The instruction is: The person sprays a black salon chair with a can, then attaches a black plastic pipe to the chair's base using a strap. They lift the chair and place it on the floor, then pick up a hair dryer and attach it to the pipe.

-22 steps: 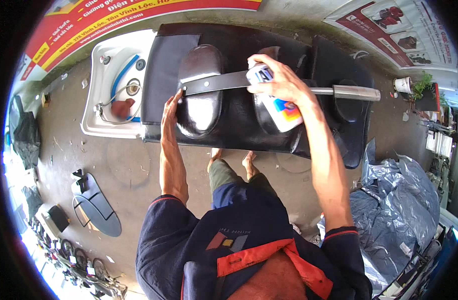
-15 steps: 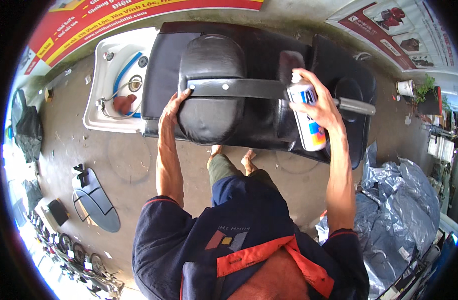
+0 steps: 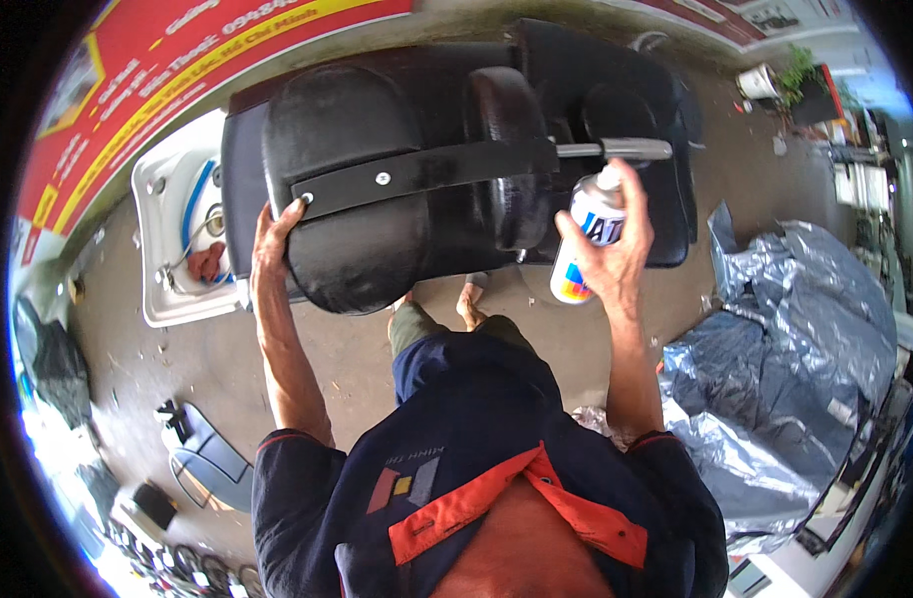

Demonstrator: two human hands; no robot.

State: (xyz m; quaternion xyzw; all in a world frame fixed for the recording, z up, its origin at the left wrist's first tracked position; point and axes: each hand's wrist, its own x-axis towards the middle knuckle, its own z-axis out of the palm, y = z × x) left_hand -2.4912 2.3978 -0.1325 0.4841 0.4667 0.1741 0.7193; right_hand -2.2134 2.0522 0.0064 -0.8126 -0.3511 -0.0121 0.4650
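A white spray can (image 3: 583, 242) is gripped upright by the closed right hand (image 3: 608, 249), just below a metal rod (image 3: 616, 149). At left, the black padded seat (image 3: 362, 189) is clasped by the left hand (image 3: 274, 234) at its near-left edge, fingers curled.

Right hand (image 3: 606, 254) covers the middle of the spray can (image 3: 581, 249); its nozzle is too small to make out. Left hand (image 3: 272, 239) palm hidden behind the black seat (image 3: 357, 189). White basin (image 3: 177, 239) partly hidden by the seat's left edge.
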